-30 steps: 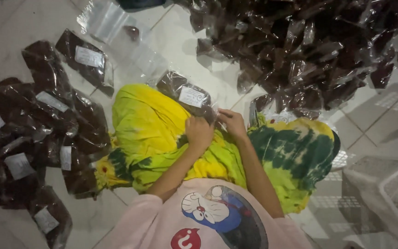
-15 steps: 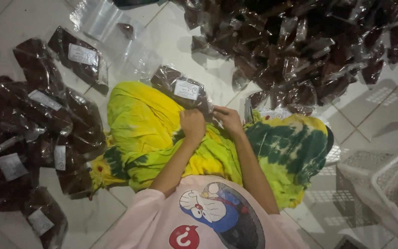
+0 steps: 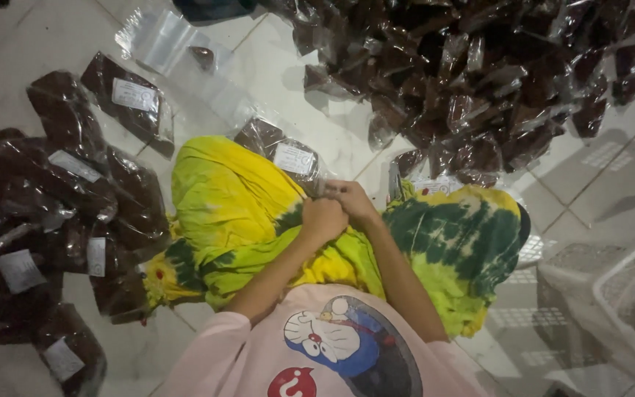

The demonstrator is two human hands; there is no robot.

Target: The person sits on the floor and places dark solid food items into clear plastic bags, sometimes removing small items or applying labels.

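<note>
Over the lap, on yellow-green tie-dye cloth [image 3: 229,213]: left hand [image 3: 323,219] fisted, right hand [image 3: 350,200] curled beside it, both pinching the edge of a labelled packet [image 3: 279,151] of dark brown goods resting on the cloth; forearms bent inward.

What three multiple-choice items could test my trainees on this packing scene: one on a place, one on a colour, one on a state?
1. Where does the labelled packet that the hands pinch lie?
A. on the person's lap
B. in the basket
C. on the big pile

2. What colour is the lap cloth?
A. plain red
B. yellow and green
C. white

3. How are the left hand and right hand set?
A. far apart
B. flat on the floor
C. close together at the packet's edge

Answers: A, it rests on the knee; B, tie-dye shows; C, the fingers meet there.
</note>
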